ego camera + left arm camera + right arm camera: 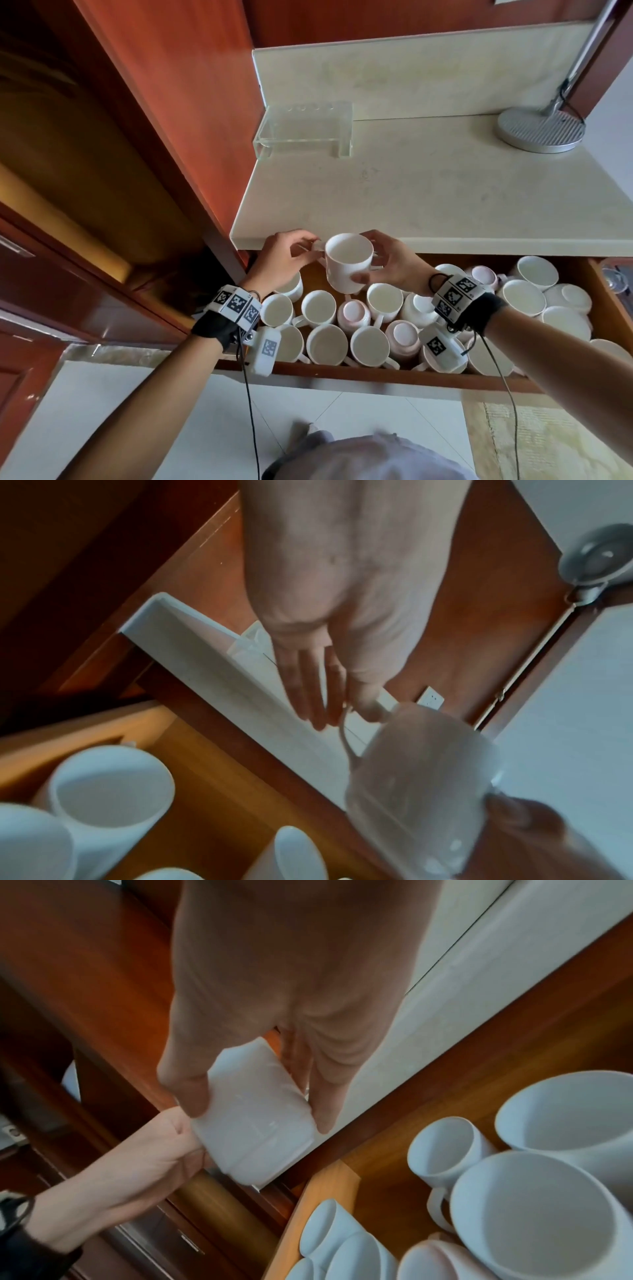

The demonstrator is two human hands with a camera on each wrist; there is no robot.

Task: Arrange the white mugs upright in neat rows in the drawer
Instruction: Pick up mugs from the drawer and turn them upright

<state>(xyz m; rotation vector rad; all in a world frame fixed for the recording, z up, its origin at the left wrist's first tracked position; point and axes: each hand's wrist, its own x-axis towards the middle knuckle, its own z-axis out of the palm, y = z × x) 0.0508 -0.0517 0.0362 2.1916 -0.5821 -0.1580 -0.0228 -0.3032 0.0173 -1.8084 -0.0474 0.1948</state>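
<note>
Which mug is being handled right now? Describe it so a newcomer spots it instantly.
Find the open wooden drawer full of white mugs under the pale counter. Above its left end, at the counter's front edge, one mug is held in the air between the left hand and the right hand. It alone is lifted, mouth up.

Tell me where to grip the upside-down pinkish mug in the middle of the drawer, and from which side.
Grip the upside-down pinkish mug around its body, coming straight down from above: its base faces up, and upright white mugs crowd its sides, so its handle isn't clearly reachable.
</note>
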